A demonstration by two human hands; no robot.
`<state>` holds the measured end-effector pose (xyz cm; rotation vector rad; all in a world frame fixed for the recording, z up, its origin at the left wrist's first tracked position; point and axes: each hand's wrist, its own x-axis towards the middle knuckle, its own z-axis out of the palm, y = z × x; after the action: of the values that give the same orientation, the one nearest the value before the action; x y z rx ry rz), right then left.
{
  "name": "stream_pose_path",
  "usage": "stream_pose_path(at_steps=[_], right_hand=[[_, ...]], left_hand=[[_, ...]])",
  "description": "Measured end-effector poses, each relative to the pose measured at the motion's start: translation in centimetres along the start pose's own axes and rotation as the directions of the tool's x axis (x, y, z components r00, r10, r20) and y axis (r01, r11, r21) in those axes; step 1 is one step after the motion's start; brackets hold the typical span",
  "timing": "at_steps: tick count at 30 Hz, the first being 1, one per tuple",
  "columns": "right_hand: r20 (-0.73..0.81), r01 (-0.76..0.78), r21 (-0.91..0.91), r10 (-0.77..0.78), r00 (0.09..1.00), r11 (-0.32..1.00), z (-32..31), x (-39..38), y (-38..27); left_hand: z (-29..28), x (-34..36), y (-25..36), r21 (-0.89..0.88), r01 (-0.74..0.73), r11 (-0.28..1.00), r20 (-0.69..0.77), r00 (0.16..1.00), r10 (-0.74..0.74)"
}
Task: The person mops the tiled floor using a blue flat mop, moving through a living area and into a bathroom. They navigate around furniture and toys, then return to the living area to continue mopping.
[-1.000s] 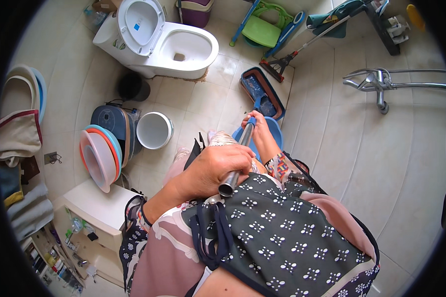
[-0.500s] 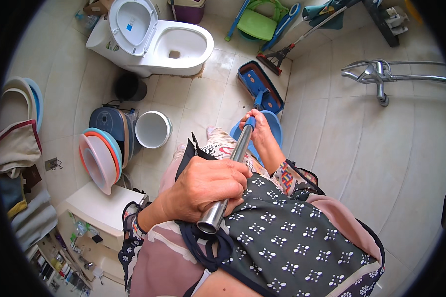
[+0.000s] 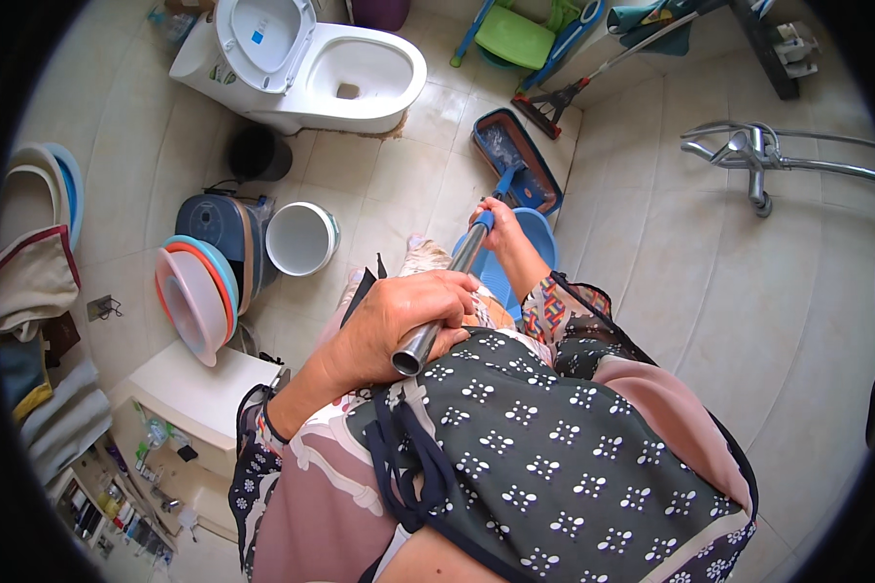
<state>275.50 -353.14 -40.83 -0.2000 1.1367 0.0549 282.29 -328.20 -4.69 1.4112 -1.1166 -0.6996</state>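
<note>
My left hand [image 3: 408, 316] is closed on the lower part of a steel pole [image 3: 413, 351] near its open end, at my patterned apron [image 3: 544, 466]. Farther up, my right hand [image 3: 496, 225] grips the same pole by a blue collar [image 3: 484, 218]. A blue fitting [image 3: 506, 177] at the pole's far end reaches into a long rectangular bucket [image 3: 486, 122] with water and a mop head inside, partly hard to make out. Behind my right arm a blue round basin [image 3: 544, 236] sits on the floor.
A toilet [image 3: 384, 87], white bucket [image 3: 301, 233], black bin [image 3: 259, 154], dark blue appliance [image 3: 204, 219] and stacked basins [image 3: 194, 311] stand left and ahead. A squeegee mop [image 3: 540, 112] and green folding chair [image 3: 506, 39] are back right; a shower tap [image 3: 758, 155] is right, a cabinet [image 3: 190, 389] lower left.
Both hands and the pole first moved toward my body and back up: the pole's open end dipped lower, then rose away from me again. The mop head in the bucket has shifted a little.
</note>
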Motion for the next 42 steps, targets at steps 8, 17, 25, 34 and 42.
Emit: stream_pose_path(at_steps=[8, 17, 25, 34, 42], right_hand=[[-0.006, 0.058, 0.047, -0.057, 0.998, 0.997, 1.3, -6.3, 2.3], [0.164, 0.114, 0.046, -0.12, 0.979, 0.992, 3.2, -11.8, 3.8], [0.046, 0.022, -0.014, -0.022, 0.999, 1.0, 3.3, -9.3, 2.6], [-0.036, 0.013, -0.052, -0.015, 0.999, 0.999, 2.3, 0.8, 0.7], [0.001, 0.051, -0.001, -0.051, 0.999, 0.999, 2.2, -1.2, 1.9]], left_hand=[[-0.7, -2.2, 2.5, 0.046, -0.115, 0.992, 0.108, 0.988, 0.11], [-2.2, -3.3, 5.2, 0.037, -0.271, 0.962, 0.015, 0.963, 0.271], [-1.1, -2.0, 3.3, 0.071, -0.158, 0.985, -0.002, 0.987, 0.158], [-1.2, -1.1, -1.4, -0.01, 0.009, 1.0, -0.114, 0.993, -0.01], [-1.9, -2.2, -0.3, -0.014, -0.033, 0.999, -0.104, 0.994, 0.031]])
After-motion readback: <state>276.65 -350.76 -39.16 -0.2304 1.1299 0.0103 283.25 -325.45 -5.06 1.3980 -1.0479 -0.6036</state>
